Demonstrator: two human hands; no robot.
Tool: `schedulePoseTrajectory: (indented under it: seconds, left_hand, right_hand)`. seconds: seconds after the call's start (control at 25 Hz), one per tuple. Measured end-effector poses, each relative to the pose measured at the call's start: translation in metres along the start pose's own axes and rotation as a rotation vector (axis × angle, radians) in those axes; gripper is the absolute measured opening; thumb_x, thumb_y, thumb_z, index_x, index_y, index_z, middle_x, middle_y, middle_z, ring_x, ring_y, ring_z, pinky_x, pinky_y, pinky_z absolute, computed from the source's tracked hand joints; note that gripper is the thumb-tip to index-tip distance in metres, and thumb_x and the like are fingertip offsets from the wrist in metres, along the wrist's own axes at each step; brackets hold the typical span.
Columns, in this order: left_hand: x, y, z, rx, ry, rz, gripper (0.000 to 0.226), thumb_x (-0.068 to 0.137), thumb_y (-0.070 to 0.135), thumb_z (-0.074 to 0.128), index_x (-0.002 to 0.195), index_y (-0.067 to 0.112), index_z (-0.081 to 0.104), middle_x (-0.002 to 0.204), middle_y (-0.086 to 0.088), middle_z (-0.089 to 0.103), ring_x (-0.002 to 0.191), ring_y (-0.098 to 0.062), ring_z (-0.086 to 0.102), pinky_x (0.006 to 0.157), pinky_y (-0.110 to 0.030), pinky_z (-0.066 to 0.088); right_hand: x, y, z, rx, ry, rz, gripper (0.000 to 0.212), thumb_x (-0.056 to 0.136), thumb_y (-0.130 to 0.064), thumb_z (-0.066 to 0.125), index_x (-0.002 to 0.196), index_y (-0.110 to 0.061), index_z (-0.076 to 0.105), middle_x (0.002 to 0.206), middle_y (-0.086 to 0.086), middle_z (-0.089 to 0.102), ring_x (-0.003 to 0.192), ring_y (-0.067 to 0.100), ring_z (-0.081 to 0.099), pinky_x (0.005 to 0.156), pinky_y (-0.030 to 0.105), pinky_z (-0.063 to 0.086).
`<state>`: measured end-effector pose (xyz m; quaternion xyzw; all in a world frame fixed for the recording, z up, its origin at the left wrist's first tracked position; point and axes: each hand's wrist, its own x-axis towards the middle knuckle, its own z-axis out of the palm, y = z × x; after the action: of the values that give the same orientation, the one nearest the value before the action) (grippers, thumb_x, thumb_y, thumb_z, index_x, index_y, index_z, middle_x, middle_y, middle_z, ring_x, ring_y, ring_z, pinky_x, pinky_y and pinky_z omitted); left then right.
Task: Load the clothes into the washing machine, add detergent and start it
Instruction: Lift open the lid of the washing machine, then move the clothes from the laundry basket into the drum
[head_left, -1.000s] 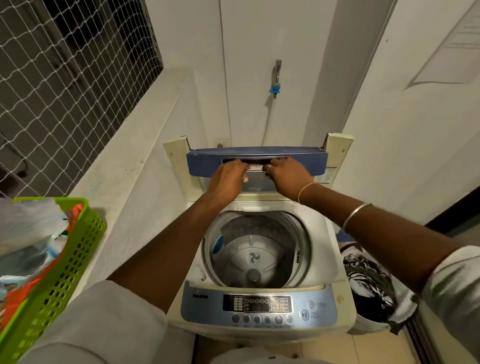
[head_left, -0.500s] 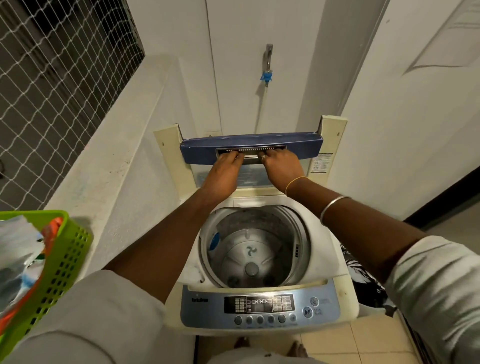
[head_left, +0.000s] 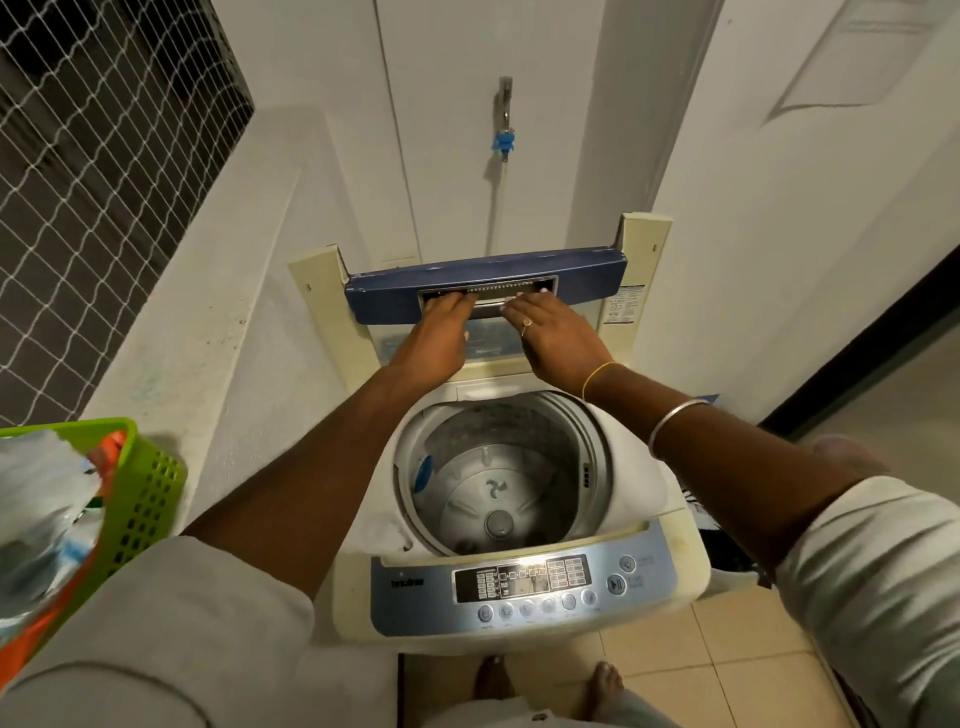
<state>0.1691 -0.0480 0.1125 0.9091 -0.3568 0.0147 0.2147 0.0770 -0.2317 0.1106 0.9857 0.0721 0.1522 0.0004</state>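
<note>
Head: left hand (head_left: 434, 345), right hand (head_left: 561, 340), fingers (head_left: 451, 306) inside lid (head_left: 592, 278)
</note>
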Motion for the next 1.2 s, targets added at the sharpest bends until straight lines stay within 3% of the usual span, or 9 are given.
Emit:
schedulePoseTrajectory:
  seconds: [0.12,0.2,0.32,0.56,0.84,1.2]
  left_hand:
    - [-0.018,0.008,0.006,-0.042,0.129,-0.047,0.052,0.096,0.008,0.057,0.146,0.017,0.043,0.15,-0.004,0.045,0.135,-0.023,0.045,0.112,-0.035,0.04]
    - [-0.04,0.017,0.016,-0.085,0.204,-0.112,0.046,0.098,0.012,0.057,0.143,0.017,0.048,0.145,-0.004,0.051,0.128,-0.023,0.053,0.108,-0.033,0.045]
    - [-0.079,0.036,0.039,-0.112,0.158,-0.186,0.043,0.101,0.016,0.051,0.144,0.016,0.046,0.147,-0.004,0.049,0.129,-0.023,0.051,0.107,-0.027,0.039]
    - [-0.145,0.083,0.089,0.073,-0.092,-0.229,0.058,0.103,0.031,0.04,0.154,0.007,0.025,0.162,-0.013,0.02,0.151,-0.03,0.015,0.124,-0.045,0.012]
    - [-0.217,0.142,0.111,0.165,-0.092,-0.262,0.062,0.105,0.04,0.031,0.157,0.01,0.015,0.165,-0.01,0.007,0.153,-0.025,0.002,0.124,-0.044,0.002]
    - [-0.236,0.127,0.096,0.119,-0.065,-0.228,0.061,0.105,0.043,0.028,0.157,0.013,0.015,0.165,-0.009,0.009,0.153,-0.025,0.003,0.123,-0.045,0.005]
  right_hand:
    - [-0.031,-0.005,0.005,0.083,-0.03,0.045,0.052,0.096,-0.023,0.06,0.145,-0.011,0.047,0.15,0.011,0.047,0.142,0.029,0.039,0.117,0.042,0.03]
    - [-0.054,-0.011,0.014,0.231,-0.082,0.178,0.053,0.103,-0.036,0.046,0.15,-0.014,0.039,0.157,0.007,0.036,0.148,0.025,0.028,0.12,0.041,0.024]
    - [-0.093,-0.016,0.03,0.386,-0.153,0.336,0.06,0.104,-0.049,0.034,0.155,-0.019,0.027,0.163,0.001,0.021,0.151,0.021,0.017,0.12,0.037,0.016]
    - [-0.176,-0.017,0.04,0.274,-0.248,0.217,0.07,0.101,-0.055,0.032,0.156,-0.014,0.019,0.164,0.01,0.015,0.152,0.026,0.01,0.124,0.046,0.013]
    - [-0.249,-0.017,0.019,0.252,-0.291,0.154,0.071,0.101,-0.057,0.023,0.157,-0.016,0.008,0.166,0.005,0.001,0.153,0.022,-0.003,0.123,0.049,0.007]
    - [-0.258,-0.044,0.011,0.225,-0.299,0.163,0.07,0.103,-0.056,0.021,0.158,-0.016,0.004,0.166,0.005,0.0,0.153,0.023,-0.003,0.123,0.048,0.007]
